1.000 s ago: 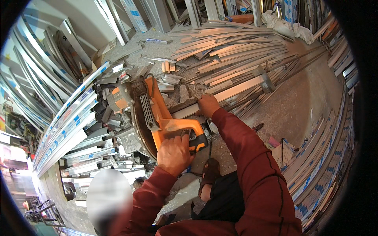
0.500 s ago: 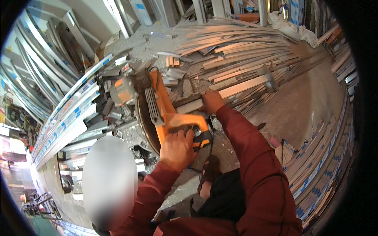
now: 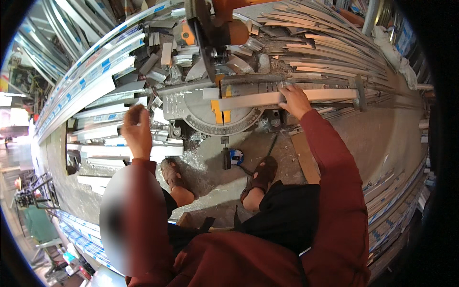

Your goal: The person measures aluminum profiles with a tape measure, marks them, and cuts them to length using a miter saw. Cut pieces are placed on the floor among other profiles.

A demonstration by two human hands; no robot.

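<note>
An orange miter saw stands in front of me, its blade raised above the round grey base. A pale metal profile lies across the base, one end beside the yellow slot insert. My right hand is closed on the profile's middle, thumb on the near side. The profile's far right end meets an upright metal stop. Left of the slot sits a short pale offcut. My left hand is raised left of the base, fingers loosely bent and blurred, with nothing visible in it.
Long metal profiles with blue marks are stacked at the left. Thin strips spread over the far right floor. Short offcuts lie behind the saw. A tape measure rests on the floor near my feet.
My left hand has let go of the saw handle and moved left. The saw head has risen away from the base. My right hand stays on the profile. The view has shifted.
</note>
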